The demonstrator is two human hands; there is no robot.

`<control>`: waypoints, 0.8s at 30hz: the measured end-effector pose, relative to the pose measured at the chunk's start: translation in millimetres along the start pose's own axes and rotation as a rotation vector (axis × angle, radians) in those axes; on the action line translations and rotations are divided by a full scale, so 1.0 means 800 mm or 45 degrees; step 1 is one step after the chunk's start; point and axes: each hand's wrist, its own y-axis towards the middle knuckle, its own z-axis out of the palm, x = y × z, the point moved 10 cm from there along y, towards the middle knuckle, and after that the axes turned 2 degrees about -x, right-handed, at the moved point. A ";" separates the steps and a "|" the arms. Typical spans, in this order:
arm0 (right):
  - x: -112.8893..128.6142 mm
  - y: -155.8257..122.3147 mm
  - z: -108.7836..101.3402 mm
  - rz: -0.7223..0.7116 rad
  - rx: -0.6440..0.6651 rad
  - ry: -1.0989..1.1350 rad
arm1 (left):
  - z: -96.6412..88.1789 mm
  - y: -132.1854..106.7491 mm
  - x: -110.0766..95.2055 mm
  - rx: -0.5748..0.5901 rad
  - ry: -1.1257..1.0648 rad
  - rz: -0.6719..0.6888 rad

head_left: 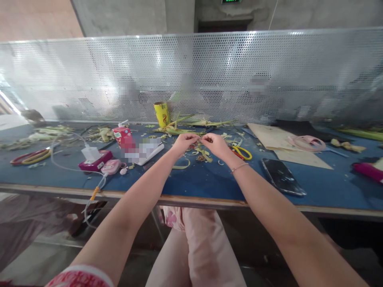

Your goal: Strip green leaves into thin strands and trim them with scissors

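Left hand (184, 142), right hand (216, 144) pinch, seemingly, 1 leaf strip (206, 153).

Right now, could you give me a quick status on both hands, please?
Left hand and right hand pinching a leaf strip together. Yellow scissors beside right hand. Phone clear.

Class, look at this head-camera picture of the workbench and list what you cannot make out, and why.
1. What the left hand and right hand pinch between them: too small, covered by fingers.
2. Print on the white box: blurred out.
3. Three patches on the perforated screen: blurred.
4. The green sign above the doorway: cut by the top edge.
5. The magenta object: cut by the right edge.
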 end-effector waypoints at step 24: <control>0.002 -0.001 0.007 -0.047 -0.018 -0.018 | 0.016 -0.005 0.004 0.088 -0.223 -0.081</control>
